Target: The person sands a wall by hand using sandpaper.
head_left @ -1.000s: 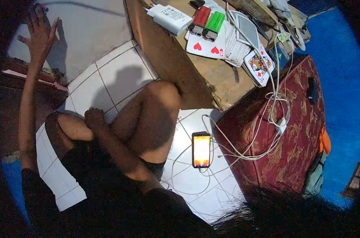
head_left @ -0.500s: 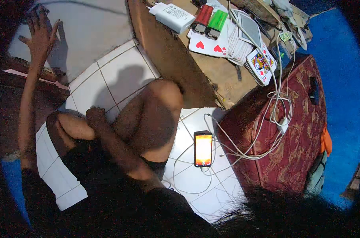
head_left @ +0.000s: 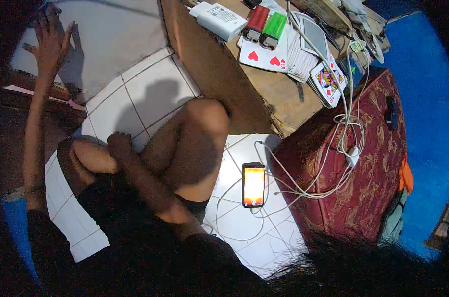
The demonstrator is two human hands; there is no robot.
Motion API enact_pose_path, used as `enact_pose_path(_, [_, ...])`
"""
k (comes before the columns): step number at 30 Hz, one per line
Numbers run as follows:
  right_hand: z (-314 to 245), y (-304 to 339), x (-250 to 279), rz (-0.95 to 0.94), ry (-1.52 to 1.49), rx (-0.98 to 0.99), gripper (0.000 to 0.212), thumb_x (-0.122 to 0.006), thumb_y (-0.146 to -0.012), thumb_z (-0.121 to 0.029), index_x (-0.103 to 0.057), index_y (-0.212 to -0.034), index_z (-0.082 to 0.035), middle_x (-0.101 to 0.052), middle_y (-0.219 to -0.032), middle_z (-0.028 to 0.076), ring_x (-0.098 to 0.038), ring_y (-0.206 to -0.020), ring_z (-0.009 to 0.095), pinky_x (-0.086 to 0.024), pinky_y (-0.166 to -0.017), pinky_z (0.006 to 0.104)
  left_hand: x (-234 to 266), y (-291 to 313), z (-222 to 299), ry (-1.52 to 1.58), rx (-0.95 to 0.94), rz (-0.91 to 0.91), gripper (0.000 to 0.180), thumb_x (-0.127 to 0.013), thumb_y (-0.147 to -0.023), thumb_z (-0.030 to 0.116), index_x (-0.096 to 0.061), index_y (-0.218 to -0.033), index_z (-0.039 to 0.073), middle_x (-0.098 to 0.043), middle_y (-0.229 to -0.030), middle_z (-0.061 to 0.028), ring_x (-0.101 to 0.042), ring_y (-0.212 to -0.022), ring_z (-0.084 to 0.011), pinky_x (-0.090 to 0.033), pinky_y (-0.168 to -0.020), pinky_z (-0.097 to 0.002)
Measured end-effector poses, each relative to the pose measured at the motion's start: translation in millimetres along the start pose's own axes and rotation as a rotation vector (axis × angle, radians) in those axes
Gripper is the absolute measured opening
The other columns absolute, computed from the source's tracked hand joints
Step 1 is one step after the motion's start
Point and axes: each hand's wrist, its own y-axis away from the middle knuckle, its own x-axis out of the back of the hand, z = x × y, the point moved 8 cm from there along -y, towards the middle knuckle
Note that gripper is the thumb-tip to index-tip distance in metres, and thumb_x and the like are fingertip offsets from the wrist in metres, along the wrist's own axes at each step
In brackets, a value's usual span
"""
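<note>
My left hand [head_left: 49,47] is open, its fingers spread against the pale wall [head_left: 115,39] at the far left, beside its own shadow. My right forearm crosses my lap, and my right hand [head_left: 119,144] rests by my bent leg [head_left: 93,156] with its fingers curled in. No object shows in that hand, though it lies in shade. Right of my raised knee [head_left: 204,116], a phone [head_left: 254,185] with a glowing screen lies on the white tiled floor [head_left: 234,208], a white cable [head_left: 219,203] looped around it.
Playing cards [head_left: 327,81], a red lighter [head_left: 257,22], a green lighter [head_left: 273,30] and a white charger plug [head_left: 218,21] sit on a wooden surface [head_left: 264,84]. Tangled cables [head_left: 343,128] hang over a dark red patterned cushion [head_left: 353,183]. Blue floor [head_left: 427,99] spreads at the far right.
The things on the wooden surface appear slightly farther right and lower, as the view has shifted a little. Both hands keep their places.
</note>
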Motion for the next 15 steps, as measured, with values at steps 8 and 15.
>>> enact_pose_path(8, [7.1,-20.6,-0.9,-0.208,1.077,-0.483,0.024,-0.061,-0.093,-0.021,-0.074,-0.106,-0.006,-0.069,-0.109,0.016,-0.068,-0.105,0.034,-0.050,-0.089,0.0562,48.9,-28.5,3.3,0.220,0.006,0.102,0.068,-0.043,-0.108,0.052,-0.036,-0.160,0.010,-0.031,-0.167,-0.0204,-0.031,-0.153,-0.0425,-0.013,-0.116,-0.0777])
enact_pose_path(15, [7.3,-32.9,5.3,-0.118,0.541,-0.344,0.023,-0.063,-0.092,-0.023,-0.076,-0.101,-0.006,-0.070,-0.105,0.016,-0.069,-0.102,0.035,-0.051,-0.089,0.0547,32.2,-22.3,7.4,0.609,0.025,0.541,0.073,-0.043,-0.106,0.058,-0.030,-0.163,0.014,-0.027,-0.168,-0.0188,-0.029,-0.153,-0.0429,-0.016,-0.109,-0.0828])
